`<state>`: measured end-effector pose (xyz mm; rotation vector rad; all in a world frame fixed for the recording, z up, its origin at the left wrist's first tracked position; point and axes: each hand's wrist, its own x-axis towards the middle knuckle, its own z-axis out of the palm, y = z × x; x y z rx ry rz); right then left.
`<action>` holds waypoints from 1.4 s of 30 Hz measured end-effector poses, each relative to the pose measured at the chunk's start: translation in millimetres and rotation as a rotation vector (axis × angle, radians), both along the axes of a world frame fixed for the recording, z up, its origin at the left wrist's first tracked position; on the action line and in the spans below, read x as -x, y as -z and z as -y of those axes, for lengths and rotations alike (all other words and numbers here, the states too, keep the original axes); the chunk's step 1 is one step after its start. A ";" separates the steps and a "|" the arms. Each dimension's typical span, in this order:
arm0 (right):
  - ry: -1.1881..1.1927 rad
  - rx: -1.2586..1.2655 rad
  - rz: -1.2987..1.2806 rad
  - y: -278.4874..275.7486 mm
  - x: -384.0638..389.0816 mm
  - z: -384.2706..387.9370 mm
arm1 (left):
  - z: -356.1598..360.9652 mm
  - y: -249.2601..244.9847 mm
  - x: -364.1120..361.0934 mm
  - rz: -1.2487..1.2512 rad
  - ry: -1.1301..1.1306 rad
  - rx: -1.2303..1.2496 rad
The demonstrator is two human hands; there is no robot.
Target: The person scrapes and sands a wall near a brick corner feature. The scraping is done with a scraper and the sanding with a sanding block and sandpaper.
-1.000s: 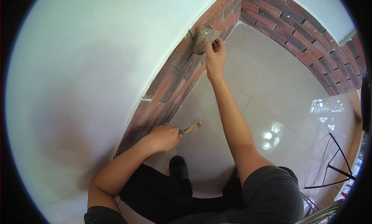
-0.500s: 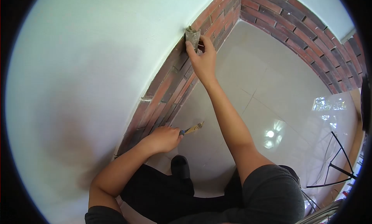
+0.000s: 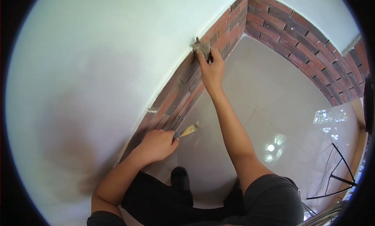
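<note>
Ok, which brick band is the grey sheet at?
The left band, where the right hand holds the grey sheet near its top; the right band, past the corner, has no hand nearby.

Glossy smooth tile floor [image 3: 281, 89], rough brick facing [image 3: 291, 36], smooth matt wall [image 3: 101, 42], dull, rough-looking sheet [image 3: 202, 47]

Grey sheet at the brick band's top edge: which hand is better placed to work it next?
Right, I'd say: the right hand grips the grey sheet up at the brick band. The left hand is nearer the body, occupied by a yellow-ended tool.
</note>
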<state>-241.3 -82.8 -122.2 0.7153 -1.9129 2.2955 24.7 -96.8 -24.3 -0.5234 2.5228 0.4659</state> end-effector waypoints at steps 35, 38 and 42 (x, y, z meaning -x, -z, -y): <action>0.191 0.010 -0.165 -1.3 -43.7 11.5 | -15.3 -55.3 -5.0 -0.513 -0.304 -0.035; 0.148 0.079 -0.087 -7.7 -44.9 10.5 | -19.1 -57.7 -0.6 -0.543 -0.293 -0.052; 0.149 -0.033 -0.049 -14.3 -25.5 5.2 | -19.6 -53.5 -3.0 -0.523 -0.281 -0.053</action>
